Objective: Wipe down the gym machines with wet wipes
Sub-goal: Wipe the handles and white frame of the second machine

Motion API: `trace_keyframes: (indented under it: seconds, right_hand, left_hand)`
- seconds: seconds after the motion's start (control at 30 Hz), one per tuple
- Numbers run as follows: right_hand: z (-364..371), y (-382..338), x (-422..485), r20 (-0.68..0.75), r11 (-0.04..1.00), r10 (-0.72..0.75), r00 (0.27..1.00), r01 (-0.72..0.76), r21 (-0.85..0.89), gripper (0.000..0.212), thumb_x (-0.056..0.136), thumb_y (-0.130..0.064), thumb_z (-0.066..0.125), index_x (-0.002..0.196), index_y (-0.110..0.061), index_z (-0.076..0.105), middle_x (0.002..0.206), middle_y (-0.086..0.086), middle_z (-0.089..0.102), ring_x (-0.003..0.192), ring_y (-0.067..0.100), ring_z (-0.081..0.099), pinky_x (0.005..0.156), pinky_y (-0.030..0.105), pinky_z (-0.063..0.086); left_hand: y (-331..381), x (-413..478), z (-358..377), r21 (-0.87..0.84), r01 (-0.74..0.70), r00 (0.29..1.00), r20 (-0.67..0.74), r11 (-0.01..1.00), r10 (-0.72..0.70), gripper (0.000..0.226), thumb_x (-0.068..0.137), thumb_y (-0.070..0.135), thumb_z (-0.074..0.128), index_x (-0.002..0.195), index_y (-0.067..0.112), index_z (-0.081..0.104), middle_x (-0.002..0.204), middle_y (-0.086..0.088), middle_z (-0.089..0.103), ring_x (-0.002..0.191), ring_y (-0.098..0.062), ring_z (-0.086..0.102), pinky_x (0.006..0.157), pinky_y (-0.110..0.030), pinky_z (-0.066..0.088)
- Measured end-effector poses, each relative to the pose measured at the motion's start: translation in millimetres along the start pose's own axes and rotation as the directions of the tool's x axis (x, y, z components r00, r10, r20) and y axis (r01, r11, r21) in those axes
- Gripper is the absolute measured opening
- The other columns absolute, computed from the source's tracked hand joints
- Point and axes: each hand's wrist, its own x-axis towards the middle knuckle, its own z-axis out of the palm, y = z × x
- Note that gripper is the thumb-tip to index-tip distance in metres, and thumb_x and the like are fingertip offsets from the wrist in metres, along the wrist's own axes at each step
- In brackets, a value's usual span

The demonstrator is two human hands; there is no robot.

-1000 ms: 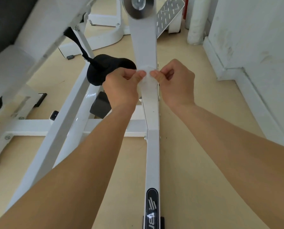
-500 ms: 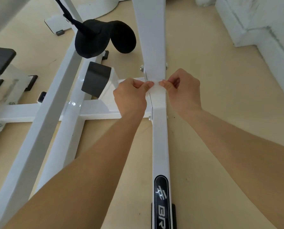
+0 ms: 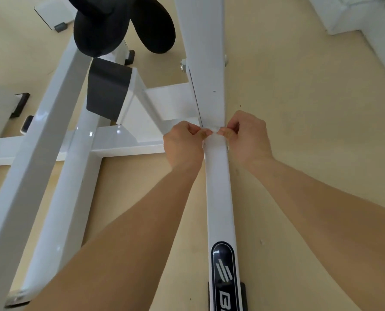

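Observation:
A white wet wipe [image 3: 215, 131] is stretched across the top of a white steel beam [image 3: 219, 191] of the gym machine. My left hand [image 3: 183, 143] pinches the wipe's left end and my right hand [image 3: 246, 135] pinches its right end, one on each side of the beam. The wipe sits where the upright white post [image 3: 203, 63] meets the lower beam. Most of the wipe blends with the white paint and is hard to make out.
Black foam pads [image 3: 101, 28] hang at upper left above a black-capped frame tube [image 3: 107, 90]. White cross beams [image 3: 128, 144] spread left over the beige floor [image 3: 299, 108]. A black logo plate [image 3: 224, 272] marks the beam near me. A white wall base [image 3: 366, 19] runs upper right.
Both hands have slid the wipe down the post toward me to the joint with the lower beam. The view has tilted further down.

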Motion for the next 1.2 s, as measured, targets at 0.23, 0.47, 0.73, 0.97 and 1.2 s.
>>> trace_keyframes:
  seconds: [0.23, 0.47, 0.73, 0.97, 1.2]
  right_hand:
    - [6.1, -11.7, -14.6, -0.054, 0.987, 0.162, 0.985, -0.161, 0.029, 0.011, 0.090, -0.018, 0.070, 0.084, -0.015, 0.062, 0.078, -0.003, 0.060, 0.073, 0.016, 0.057, 0.065, 0.022, 0.045]
    - [7.8, -45.1, -57.4, 0.053, 0.955, 0.039, 0.998, -0.052, 0.292, 0.013, 0.088, -0.005, 0.071, 0.086, -0.018, 0.071, 0.077, -0.013, 0.068, 0.069, -0.002, 0.061, 0.066, 0.006, 0.044]
    - [45.1, -93.1, -52.8, 0.389, 0.873, -0.002, 0.921, -0.188, 0.450, 0.056, 0.092, 0.006, 0.051, 0.084, -0.044, 0.074, 0.094, -0.020, 0.073, 0.095, 0.003, 0.066, 0.084, 0.020, 0.047]
    - [48.0, -97.6, -46.2, 0.418, 0.866, 0.124, 0.900, -0.304, 0.397, 0.034, 0.093, -0.005, 0.049, 0.094, -0.029, 0.073, 0.106, -0.008, 0.071, 0.096, 0.007, 0.062, 0.072, 0.017, 0.043]
    - [39.5, -81.7, -39.8, 0.415, 0.869, 0.185, 0.891, -0.345, 0.355, 0.026, 0.092, -0.010, 0.054, 0.088, -0.028, 0.073, 0.099, -0.012, 0.069, 0.084, 0.008, 0.059, 0.067, 0.019, 0.042]
  left_hand:
    - [1.2, -11.0, -6.6, 0.035, 0.033, 0.999, 0.028, 0.999, -0.034, 0.022, 0.080, 0.039, 0.080, 0.080, 0.021, 0.067, 0.075, 0.009, 0.068, 0.070, -0.009, 0.064, 0.059, -0.023, 0.045]
    - [-18.8, -54.1, -50.7, -0.233, 0.004, 0.997, 0.079, 0.973, 0.015, 0.007, 0.087, 0.021, 0.076, 0.089, 0.022, 0.070, 0.079, 0.007, 0.073, 0.074, -0.004, 0.068, 0.069, -0.018, 0.051]
    - [-41.0, -32.4, -96.5, -0.470, 0.151, 0.985, -0.008, 0.870, -0.175, 0.008, 0.089, 0.014, 0.074, 0.095, 0.014, 0.069, 0.092, -0.003, 0.074, 0.080, -0.016, 0.074, 0.079, -0.030, 0.061]
    - [-24.5, 19.9, -105.5, -0.532, 0.123, 0.894, -0.307, 0.838, -0.326, 0.007, 0.085, 0.015, 0.074, 0.084, 0.021, 0.071, 0.082, 0.005, 0.075, 0.081, -0.013, 0.072, 0.082, -0.030, 0.060]
    - [-32.1, 33.1, -85.6, -0.448, 0.250, 0.870, -0.286, 0.858, -0.402, 0.007, 0.091, 0.024, 0.073, 0.092, 0.017, 0.076, 0.087, 0.005, 0.074, 0.081, -0.010, 0.068, 0.085, -0.032, 0.059]
